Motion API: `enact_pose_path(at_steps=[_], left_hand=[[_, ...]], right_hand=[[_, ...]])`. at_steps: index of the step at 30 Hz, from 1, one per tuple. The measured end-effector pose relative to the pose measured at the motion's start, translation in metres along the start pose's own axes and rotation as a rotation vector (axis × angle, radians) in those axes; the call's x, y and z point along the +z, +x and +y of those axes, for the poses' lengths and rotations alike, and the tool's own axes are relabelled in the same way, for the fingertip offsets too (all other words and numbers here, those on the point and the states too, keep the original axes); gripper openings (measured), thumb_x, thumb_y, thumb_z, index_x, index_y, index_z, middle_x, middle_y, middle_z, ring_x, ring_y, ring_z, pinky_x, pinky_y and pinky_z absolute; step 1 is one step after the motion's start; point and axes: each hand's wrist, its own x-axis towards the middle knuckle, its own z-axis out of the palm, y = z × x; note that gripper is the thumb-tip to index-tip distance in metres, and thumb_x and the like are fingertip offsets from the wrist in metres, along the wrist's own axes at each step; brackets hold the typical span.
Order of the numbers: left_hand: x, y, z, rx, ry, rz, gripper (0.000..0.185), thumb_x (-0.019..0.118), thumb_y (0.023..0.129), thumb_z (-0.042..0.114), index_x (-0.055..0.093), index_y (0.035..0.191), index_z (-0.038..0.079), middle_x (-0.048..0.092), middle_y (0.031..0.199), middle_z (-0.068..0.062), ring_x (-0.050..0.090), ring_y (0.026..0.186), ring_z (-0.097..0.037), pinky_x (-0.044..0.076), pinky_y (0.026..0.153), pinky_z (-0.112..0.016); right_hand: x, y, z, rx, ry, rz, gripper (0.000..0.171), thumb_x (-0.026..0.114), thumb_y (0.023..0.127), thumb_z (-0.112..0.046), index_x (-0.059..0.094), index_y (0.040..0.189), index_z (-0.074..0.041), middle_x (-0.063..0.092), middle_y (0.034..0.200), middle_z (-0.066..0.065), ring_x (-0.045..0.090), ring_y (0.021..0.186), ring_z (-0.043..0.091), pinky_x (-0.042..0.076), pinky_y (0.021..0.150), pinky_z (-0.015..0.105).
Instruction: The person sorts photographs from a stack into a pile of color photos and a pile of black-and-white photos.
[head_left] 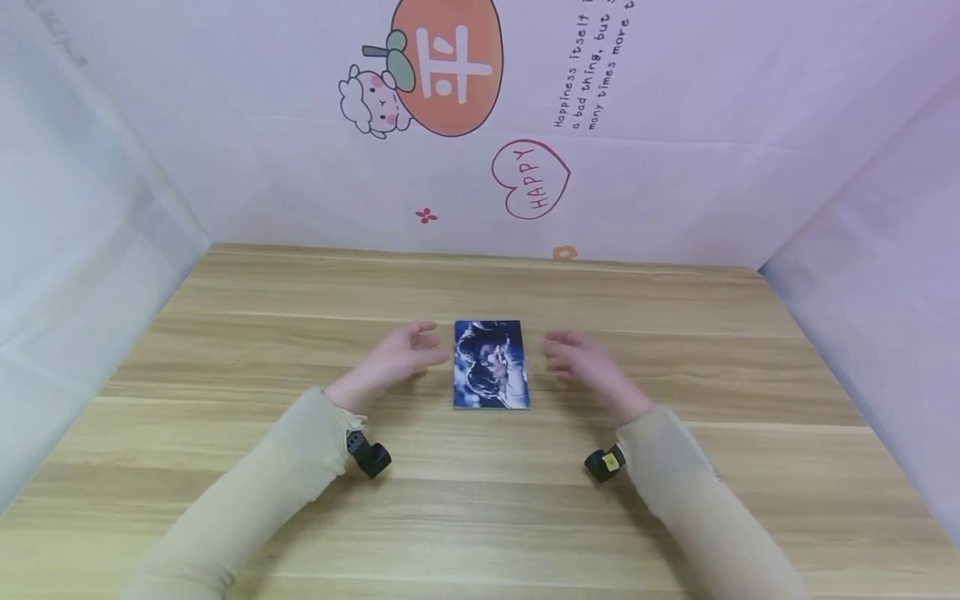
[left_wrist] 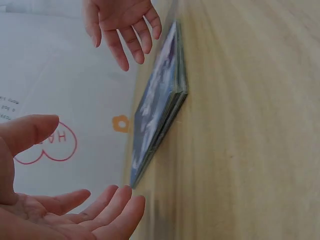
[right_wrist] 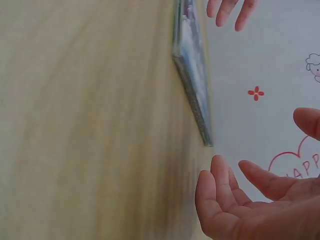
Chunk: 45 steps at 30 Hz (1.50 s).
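A flat rectangular item with a blue-and-white picture on top (head_left: 491,365) lies on the wooden table. From the side, in the left wrist view, its edge (left_wrist: 172,112) shows thin layers, like a stack of cards or a booklet; which one I cannot tell. Just left of it is my left hand (head_left: 411,350), fingers relaxed and apart from it. My right hand (head_left: 585,360), slightly blurred, hovers to its right across a small gap. Both palms face the item, and neither hand holds anything. In the right wrist view the right hand's fingers (right_wrist: 220,185) are loosely bent.
The wood-grain table (head_left: 480,517) stretches out around the item. Behind it stands a white cloth wall (head_left: 300,192) with printed drawings and lettering; more white cloth hangs at left and right. Each wrist carries a small black camera (head_left: 369,455) below a beige sleeve.
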Motion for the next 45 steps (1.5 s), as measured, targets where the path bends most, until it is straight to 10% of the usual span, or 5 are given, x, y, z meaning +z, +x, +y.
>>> enact_pose_path(at_steps=[22,45], left_hand=[[0.017,0.015,-0.008,-0.007,0.297,-0.091,0.085,0.077,0.075,0.019,0.032,0.144,-0.003,0.035,0.148,-0.023,0.033,0.137,-0.039,0.024,0.115,-0.051],[0.024,0.018,-0.006,-0.005,0.384,-0.062,0.082,0.075,0.078,0.024,0.034,0.144,-0.002,0.031,0.149,-0.026,0.032,0.136,-0.040,0.024,0.114,-0.053]], right_hand=[[0.021,0.011,-0.002,-0.053,-0.310,-0.148,0.072,0.059,0.090,-0.029,0.027,0.147,0.001,0.028,0.151,0.022,0.027,0.138,0.041,0.024,0.112,0.057],[0.021,0.013,0.003,0.008,-0.192,-0.119,0.063,0.056,0.092,-0.028,0.034,0.145,-0.004,0.029,0.152,0.017,0.024,0.140,0.040,0.017,0.113,0.061]])
